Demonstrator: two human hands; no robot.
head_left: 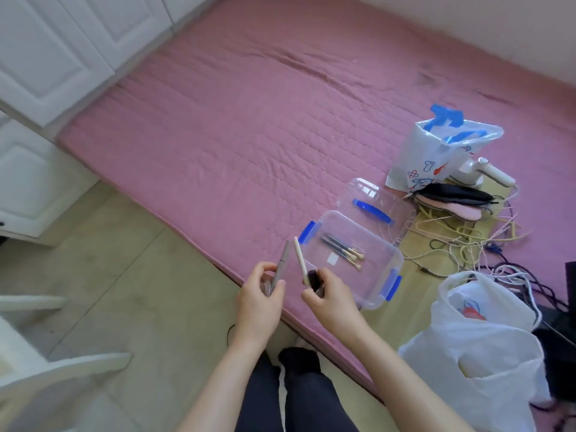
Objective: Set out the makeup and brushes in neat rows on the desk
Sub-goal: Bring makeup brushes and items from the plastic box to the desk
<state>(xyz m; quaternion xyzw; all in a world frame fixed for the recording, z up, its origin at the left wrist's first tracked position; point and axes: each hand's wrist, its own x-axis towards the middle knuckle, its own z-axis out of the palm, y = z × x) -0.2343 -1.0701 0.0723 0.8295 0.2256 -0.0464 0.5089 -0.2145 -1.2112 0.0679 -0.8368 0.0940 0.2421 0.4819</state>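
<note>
My left hand [260,296] grips a slim grey makeup pen [281,260] and a small clear item under the fingers. My right hand [327,296] holds a cream-handled brush [300,258] together with a small dark bottle [314,280]. Both hands hover over the near edge of the pink mattress [249,135]. Just right of them stands an open clear plastic box [374,275] with blue latches. Several dark-handled brushes [343,249] lie on its floor. The box's clear lid [372,201] with a blue handle lies behind it.
A printed plastic bag [436,151] stands at the back right, beside a white handheld appliance [486,173], shoe insoles [452,198] and tangled cables [467,238]. A white plastic bag [486,332] sits at the right. White cabinets [62,51] and a white chair [46,369] are on the left.
</note>
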